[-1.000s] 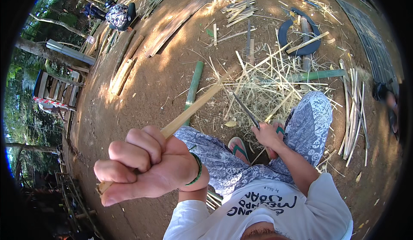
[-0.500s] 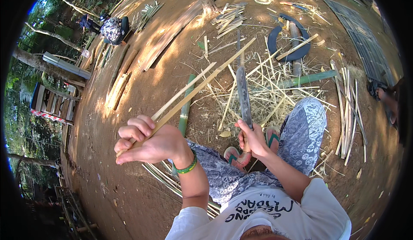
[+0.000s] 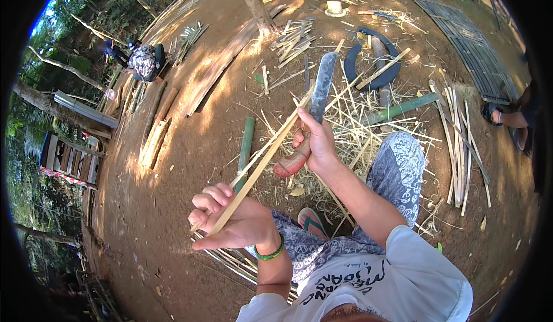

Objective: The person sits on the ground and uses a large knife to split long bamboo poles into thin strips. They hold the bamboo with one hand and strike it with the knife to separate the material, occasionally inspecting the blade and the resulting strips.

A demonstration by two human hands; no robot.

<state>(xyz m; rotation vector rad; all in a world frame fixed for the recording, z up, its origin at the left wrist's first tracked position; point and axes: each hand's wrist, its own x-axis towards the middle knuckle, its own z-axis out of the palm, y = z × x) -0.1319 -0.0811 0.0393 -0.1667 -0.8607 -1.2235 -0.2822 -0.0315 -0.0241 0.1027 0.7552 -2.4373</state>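
Observation:
My left hand [image 3: 239, 218], palm up with a green band at the wrist, holds the lower ends of two pale bamboo strips [image 3: 259, 171] between thumb and curled fingers. The strips slant up to the right and spread apart near that hand. My right hand [image 3: 320, 144] grips the curved reddish-brown handle of a machete [image 3: 325, 83], its broad dark blade pointing up and away. Thumb and fingertips of the right hand meet the strips near their upper part, where the blade's base lies beside them. Whether the blade's edge touches the strips cannot be made out.
Bamboo shavings [image 3: 360, 129] cover the ground before my knees. A green bamboo pole [image 3: 397, 110], a dark tyre-like ring [image 3: 349, 68] and cut strips [image 3: 461, 149] lie right; another green bamboo piece [image 3: 246, 143] lies left. Other people are at far left and the right edge.
My right hand has risen with the machete, from near my feet up to the strips. My left hand has moved right and nearer my body, still holding the strips.

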